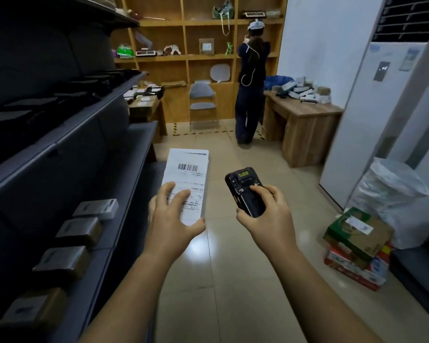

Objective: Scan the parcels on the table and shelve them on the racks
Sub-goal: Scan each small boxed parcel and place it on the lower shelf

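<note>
Parcel (187, 174) sits in my left hand (170, 219), fingers spread over its label, thumb clamped at the near edge, barcode up. My right hand (268, 216) is wrapped round the scanner (243, 189) just right of it. I judge this one is mid-scan and not yet shelved. Boxes (78, 231) already line the rack (124, 154) at near left, and a heap (300, 90) waits on the far table (307, 115). The scanner's screen is hidden and the label print is unreadable.

left hand (170, 219): bare, with slender fingers (167, 194)
right hand (270, 219): bare, of like build
left forearm (134, 293): bare from wrist to the view's lower edge
right forearm (315, 288): bare likewise, wrist to lower edge
</note>
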A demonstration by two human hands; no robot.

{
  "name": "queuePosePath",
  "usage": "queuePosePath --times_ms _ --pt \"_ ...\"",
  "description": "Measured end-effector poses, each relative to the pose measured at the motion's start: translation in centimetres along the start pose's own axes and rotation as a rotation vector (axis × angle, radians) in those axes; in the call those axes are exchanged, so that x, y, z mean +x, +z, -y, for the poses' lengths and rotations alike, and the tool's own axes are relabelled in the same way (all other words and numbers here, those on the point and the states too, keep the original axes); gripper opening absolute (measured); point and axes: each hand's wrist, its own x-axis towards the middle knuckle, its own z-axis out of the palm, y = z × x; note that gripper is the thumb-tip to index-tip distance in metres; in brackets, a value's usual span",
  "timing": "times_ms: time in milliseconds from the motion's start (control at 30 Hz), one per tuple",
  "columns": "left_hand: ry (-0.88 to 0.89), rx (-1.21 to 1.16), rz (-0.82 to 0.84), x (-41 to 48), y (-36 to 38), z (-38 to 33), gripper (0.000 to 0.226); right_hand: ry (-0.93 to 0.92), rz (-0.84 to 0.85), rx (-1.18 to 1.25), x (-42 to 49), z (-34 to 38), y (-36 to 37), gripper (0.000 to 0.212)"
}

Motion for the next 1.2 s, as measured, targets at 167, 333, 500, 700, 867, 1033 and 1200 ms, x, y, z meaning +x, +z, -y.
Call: queuePosePath --times_ms 167,333,500,700,867,1033,1200 --pt "-0.015 0.019 0.009 9.1 7.9 2.9 0.064 0.021 0.066 0.005 10.0 -6.0 5.1 0.062" --pt "-0.098 0.074 -0.016 18.4 13.5 6.5 0.065 -0.003 0.165 0.015 20.8 -9.5 11.1 0.063" --pt "-0.223 0.136 -0.069 25.1 15.4 11.7 0.065 -0.082 0.306 0.046 29.5 -10.0 19.4 0.063" --pt "-0.377 0.189 -0.161 32.5 16.8 20.4 0.068 -0.132 0.474 0.110 37.5 -8.9 31.4 0.060" --pt "-0.468 0.208 -0.238 39.3 18.0 27.8 0.068 -0.196 0.580 0.139 44.5 -7.7 41.2 0.060" --pt "-0.562 0.263 -0.301 44.5 17.6 33.0 0.066 -0.305 0.687 0.199 49.6 -6.1 49.9 0.056" --pt "-0.743 0.339 -0.434 46.9 17.6 38.4 0.066 -0.415 0.866 0.285 53.5 -4.7 59.6 0.057"
